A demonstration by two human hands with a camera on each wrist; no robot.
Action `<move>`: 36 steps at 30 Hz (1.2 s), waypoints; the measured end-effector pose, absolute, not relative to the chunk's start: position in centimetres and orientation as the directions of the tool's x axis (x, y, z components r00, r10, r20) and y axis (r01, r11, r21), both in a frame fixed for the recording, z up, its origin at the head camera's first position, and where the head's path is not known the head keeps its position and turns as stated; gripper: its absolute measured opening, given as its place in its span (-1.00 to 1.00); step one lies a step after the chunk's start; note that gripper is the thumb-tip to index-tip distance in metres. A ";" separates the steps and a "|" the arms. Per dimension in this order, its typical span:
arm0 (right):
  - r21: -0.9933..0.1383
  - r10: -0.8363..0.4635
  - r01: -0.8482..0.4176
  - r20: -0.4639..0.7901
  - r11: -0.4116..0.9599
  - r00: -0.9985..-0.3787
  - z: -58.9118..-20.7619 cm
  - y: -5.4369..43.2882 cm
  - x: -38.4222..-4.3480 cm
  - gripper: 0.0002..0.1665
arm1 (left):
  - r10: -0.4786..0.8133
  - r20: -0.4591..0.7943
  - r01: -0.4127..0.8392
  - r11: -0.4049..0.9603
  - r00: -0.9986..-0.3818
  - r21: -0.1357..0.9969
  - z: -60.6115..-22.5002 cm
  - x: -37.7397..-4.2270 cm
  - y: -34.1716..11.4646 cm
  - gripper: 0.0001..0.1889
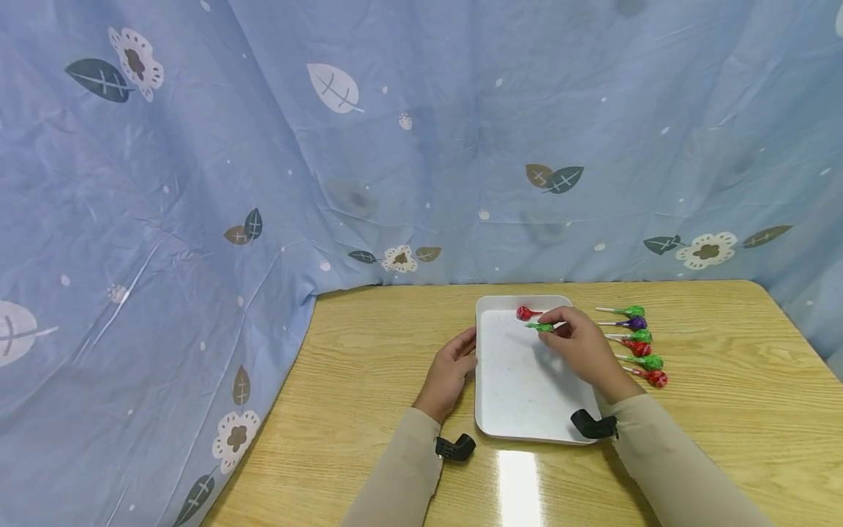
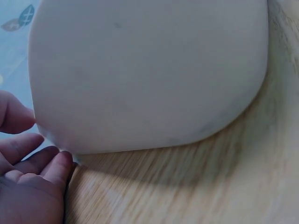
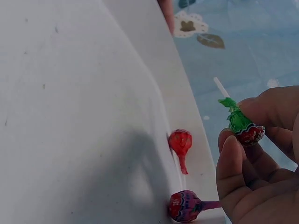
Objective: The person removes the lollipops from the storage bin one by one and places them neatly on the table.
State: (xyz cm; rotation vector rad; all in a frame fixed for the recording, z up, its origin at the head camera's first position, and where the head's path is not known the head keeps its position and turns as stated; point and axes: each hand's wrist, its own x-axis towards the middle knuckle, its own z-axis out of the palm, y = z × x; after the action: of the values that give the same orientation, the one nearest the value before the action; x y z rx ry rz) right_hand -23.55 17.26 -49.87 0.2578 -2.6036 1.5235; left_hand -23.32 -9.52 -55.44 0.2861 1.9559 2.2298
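My right hand (image 1: 582,350) is over the white tray (image 1: 520,395), pinching a green-wrapped lollipop (image 3: 240,123) between thumb and fingers, its white stick pointing away from the palm. A red lollipop (image 1: 524,313) lies inside the tray near the far wall. Beside it in the right wrist view is a purple-and-red lollipop (image 3: 184,206), which the right hand hides in the head view. At the tray's left side my left hand (image 1: 449,375) rests with its fingertips against the outer wall, seen close up in the left wrist view.
Right of the tray, a column of lollipops lies on the wooden table (image 1: 375,351): several green ones (image 1: 650,362), a purple one (image 1: 637,323) and red ones (image 1: 656,378). A blue patterned curtain (image 1: 428,146) hangs behind and along the left. Each wrist carries a black camera mount (image 1: 456,447).
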 end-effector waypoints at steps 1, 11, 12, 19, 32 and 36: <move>-0.851 -0.085 -0.202 0.185 0.484 -0.979 -49.9 17.4 -23.5 -0.77 | 0.246 0.038 0.004 -0.135 -0.969 0.991 -55.5 -23.3 -9.5 -0.36; -0.854 -0.057 -0.194 0.190 0.483 -0.980 -49.1 18.6 -22.5 -0.74 | 0.247 0.051 0.018 -0.135 -0.968 0.991 -55.6 -23.4 -9.5 -0.35; -0.856 -0.055 -0.192 0.188 0.479 -0.981 -49.0 18.8 -22.4 -0.73 | 0.248 0.053 0.020 -0.134 -0.967 0.991 -55.6 -23.4 -9.5 -0.35; -0.856 -0.057 -0.193 0.189 0.479 -0.980 -48.9 19.9 -21.8 -0.71 | 0.247 0.053 0.021 -0.132 -0.968 0.991 -55.7 -23.5 -9.4 -0.34; -0.854 -0.033 -0.197 0.207 0.481 -0.978 -48.9 20.8 -20.8 -0.69 | 0.242 0.052 0.018 -0.139 -0.969 0.990 -55.6 -23.2 -9.4 -0.34; -0.855 -0.035 -0.213 0.224 0.473 -0.974 -48.8 21.0 -20.4 -0.69 | 0.238 0.049 0.016 -0.136 -0.970 0.991 -55.5 -23.2 -9.4 -0.34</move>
State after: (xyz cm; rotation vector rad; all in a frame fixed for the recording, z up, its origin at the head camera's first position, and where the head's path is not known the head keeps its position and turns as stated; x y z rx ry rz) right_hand -20.38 21.02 -48.84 0.2164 -2.5416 1.5133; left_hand -23.24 -9.41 -55.55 0.2925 1.9596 2.2431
